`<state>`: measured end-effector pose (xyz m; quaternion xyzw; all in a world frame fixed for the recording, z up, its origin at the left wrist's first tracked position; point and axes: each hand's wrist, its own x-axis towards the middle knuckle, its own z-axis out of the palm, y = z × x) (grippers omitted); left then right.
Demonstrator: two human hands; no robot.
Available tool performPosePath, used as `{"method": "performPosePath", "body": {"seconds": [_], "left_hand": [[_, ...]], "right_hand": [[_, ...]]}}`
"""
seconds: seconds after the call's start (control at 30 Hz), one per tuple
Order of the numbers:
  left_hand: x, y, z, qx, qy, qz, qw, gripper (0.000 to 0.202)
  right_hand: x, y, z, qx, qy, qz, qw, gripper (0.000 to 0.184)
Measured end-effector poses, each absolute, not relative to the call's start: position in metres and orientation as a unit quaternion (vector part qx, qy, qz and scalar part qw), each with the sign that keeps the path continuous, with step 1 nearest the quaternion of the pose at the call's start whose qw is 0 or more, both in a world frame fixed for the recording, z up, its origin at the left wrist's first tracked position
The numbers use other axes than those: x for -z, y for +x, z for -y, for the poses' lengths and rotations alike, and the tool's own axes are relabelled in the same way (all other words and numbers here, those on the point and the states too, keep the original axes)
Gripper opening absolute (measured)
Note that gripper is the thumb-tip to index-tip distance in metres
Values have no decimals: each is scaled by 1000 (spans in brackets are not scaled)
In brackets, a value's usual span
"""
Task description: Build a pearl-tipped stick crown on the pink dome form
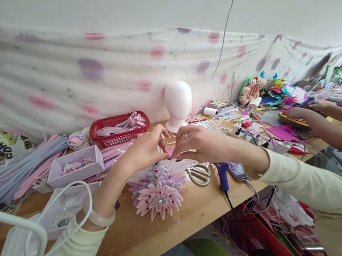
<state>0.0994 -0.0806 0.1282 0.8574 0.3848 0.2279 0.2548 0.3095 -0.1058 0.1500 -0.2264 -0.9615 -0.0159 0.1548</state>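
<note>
My left hand (151, 145) and my right hand (197, 142) meet over the table, fingertips bent in and close together. Both are closed in a pinch; whatever lies between the fingers is too small or hidden to make out. Just below them lies a pink and lilac flower ornament (159, 199), its fuzzy petals set with red and pearly beads. A strip of coloured gems (156, 171) runs up from it towards my fingers. Beside my right hand are scissors (199, 174) with pale handles and a blue glue gun (223, 176).
A white foam head (178, 103) stands behind my hands, near a red basket (94, 133). Lilac boxes (53, 174) of beads and bundled pipe cleaners (30, 163) lie left. A phone (238, 171) rests right. Another person's hands (298, 114) work at the far right.
</note>
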Motion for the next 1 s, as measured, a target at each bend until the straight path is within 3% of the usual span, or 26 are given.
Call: {"method": "performPosePath", "body": {"seconds": [0.1,0.27,0.73,1.0], "left_hand": [[-124,104,87,-231,871,-383,203,45],[-120,104,93,-241,875,-393,146,34],[-121,93,93,-233,883,-375,157,54],[-118,92,87,-236,881,-378,156,46]], "right_hand": [[-131,316,118,94,-201,952,210,18],[-117,319,131,195,-188,937,219,19],[-112,312,137,206,-208,934,207,17],[-107,314,136,137,-268,931,205,21]]}}
